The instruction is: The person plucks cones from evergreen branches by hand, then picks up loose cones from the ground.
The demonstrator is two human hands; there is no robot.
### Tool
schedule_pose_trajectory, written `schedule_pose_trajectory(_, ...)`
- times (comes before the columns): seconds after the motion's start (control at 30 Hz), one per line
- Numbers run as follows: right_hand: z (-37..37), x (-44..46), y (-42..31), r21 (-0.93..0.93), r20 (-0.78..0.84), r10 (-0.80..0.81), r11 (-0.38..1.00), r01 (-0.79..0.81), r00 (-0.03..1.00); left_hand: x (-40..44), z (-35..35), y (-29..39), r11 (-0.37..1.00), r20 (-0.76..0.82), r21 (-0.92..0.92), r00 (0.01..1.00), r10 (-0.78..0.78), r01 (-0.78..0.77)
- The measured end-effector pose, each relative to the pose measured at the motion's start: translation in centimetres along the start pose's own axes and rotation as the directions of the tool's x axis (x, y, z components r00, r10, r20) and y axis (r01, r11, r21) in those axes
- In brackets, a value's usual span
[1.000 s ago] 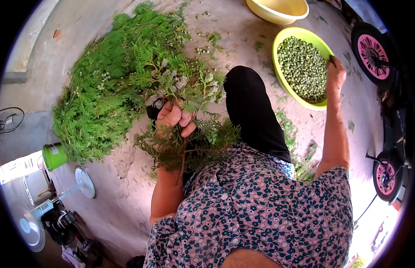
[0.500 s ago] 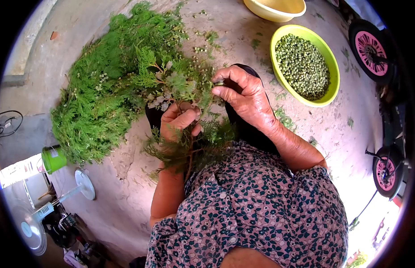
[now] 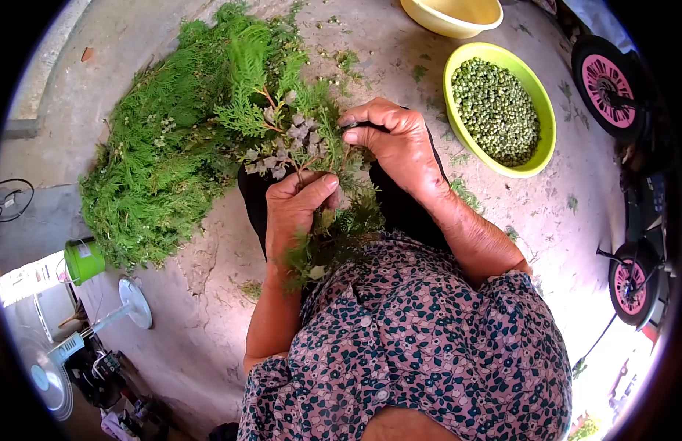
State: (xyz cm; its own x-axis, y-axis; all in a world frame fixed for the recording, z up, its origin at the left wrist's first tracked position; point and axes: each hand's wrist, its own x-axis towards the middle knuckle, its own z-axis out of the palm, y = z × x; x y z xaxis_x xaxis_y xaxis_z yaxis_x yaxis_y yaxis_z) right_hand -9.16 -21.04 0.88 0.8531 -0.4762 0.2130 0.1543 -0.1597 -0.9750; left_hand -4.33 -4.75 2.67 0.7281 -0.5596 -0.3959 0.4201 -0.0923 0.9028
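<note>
My left hand (image 3: 300, 207) is closed around the stem of a leafy evergreen branch (image 3: 305, 143), held above my lap. Greyish, opened cones (image 3: 302, 134) cluster on the branch just above that hand, and green sprays fan out around them. To the right, my right hand (image 3: 392, 140) pinches thumb against forefinger at the branch's edge. What lies between those fingertips is too small to make out. Beyond the hands, a yellow-green basin (image 3: 547, 117) holds a heap of small green cones (image 3: 496, 110).
A large pile of cut evergreen branches (image 3: 153, 169) covers the floor on the left. A pale yellow basin (image 3: 458, 28) stands at the top. Further out are a green bucket (image 3: 86, 262), a standing fan (image 3: 98, 323) and a pink-wheeled vehicle (image 3: 609, 88). Loose cones and sprigs litter the floor.
The branch has turned in my left hand, bringing the grey cones more into view. My right hand has shifted slightly up and left; the green cone earlier at its fingertips no longer shows clearly.
</note>
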Motion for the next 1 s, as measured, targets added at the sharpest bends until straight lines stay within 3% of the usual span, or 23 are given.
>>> schedule_pose_trajectory(0.03,0.2,0.0,-0.1,0.2,-0.007,0.246,0.95,-0.24,0.969,0.0,0.0,0.2,0.999,-0.003,-0.025,1.0,-0.026,0.025)
schedule_pose_trajectory(0.07,0.2,0.1,0.1,0.2,-0.007,0.245,0.95,-0.239,0.969,0.0,-0.1,0.2,0.999,-0.003,-0.025,1.0,-0.025,0.025)
schedule_pose_trajectory(0.13,0.2,0.3,0.8,0.484,0.098,0.442,0.762,-0.431,0.892,0.1,-0.2,0.1,0.997,0.001,-0.056,0.999,-0.048,0.048)
schedule_pose_trajectory(0.3,0.2,0.2,1.0,0.393,0.054,0.393,0.837,-0.381,0.918,0.1,0.2,0.2,0.998,-0.008,-0.045,0.999,-0.036,0.035)
schedule_pose_trajectory(0.4,-0.5,0.9,-0.7,0.416,-0.062,0.587,0.75,-0.513,0.807,-0.5,0.0,0.5,0.995,-0.001,-0.071,0.997,-0.072,0.071)
schedule_pose_trajectory(0.47,-3.5,2.1,2.3,0.564,-0.073,0.516,0.727,-0.391,0.853,-0.7,-0.2,0.6,0.99,0.007,-0.093,0.994,-0.109,0.109)
schedule_pose_trajectory(0.5,-4.3,2.6,2.7,0.751,0.013,0.486,0.572,-0.329,0.874,-0.5,-0.3,0.5,0.994,-0.012,-0.076,0.997,-0.08,0.079)
schedule_pose_trajectory(0.53,-4.6,2.5,3.0,0.805,0.069,0.429,0.509,-0.305,0.901,-0.4,-0.4,0.3,0.997,-0.027,-0.059,0.998,-0.052,0.051)
schedule_pose_trajectory(0.63,-3.6,1.6,2.4,0.848,0.216,0.394,0.378,-0.372,0.893,0.2,-1.1,-0.6,0.989,-0.008,-0.14,0.999,-0.039,0.038)
schedule_pose_trajectory(0.73,-2.8,0.5,1.1,0.824,0.314,0.374,0.349,-0.446,0.873,0.7,-1.5,-0.8,0.98,0.02,-0.197,0.999,-0.038,0.041)
schedule_pose_trajectory(0.8,-2.4,-0.5,0.0,0.709,0.346,0.365,0.501,-0.496,0.864,0.8,-1.5,-1.0,0.971,-0.007,-0.229,0.998,-0.065,0.062)
schedule_pose_trajectory(0.87,-1.1,-1.3,-0.9,0.414,0.23,0.402,0.784,-0.463,0.886,0.8,-1.2,-0.8,0.974,-0.005,-0.217,0.998,-0.066,0.063)
schedule_pose_trajectory(0.9,-0.7,-1.4,-0.9,0.217,0.182,0.265,0.928,-0.301,0.947,0.7,-1.1,-0.7,0.977,-0.008,-0.207,0.998,-0.063,0.06)
schedule_pose_trajectory(0.93,-0.4,-1.5,0.2,0.003,0.157,-0.021,1.0,0.021,0.987,0.7,-1.0,-0.6,0.976,-0.009,-0.208,0.998,-0.063,0.06)
schedule_pose_trajectory(1.0,-0.1,-1.6,0.2,0.015,0.186,-0.044,0.999,0.042,0.982,0.6,-0.7,-0.4,0.976,-0.006,-0.2,0.996,-0.091,0.088)
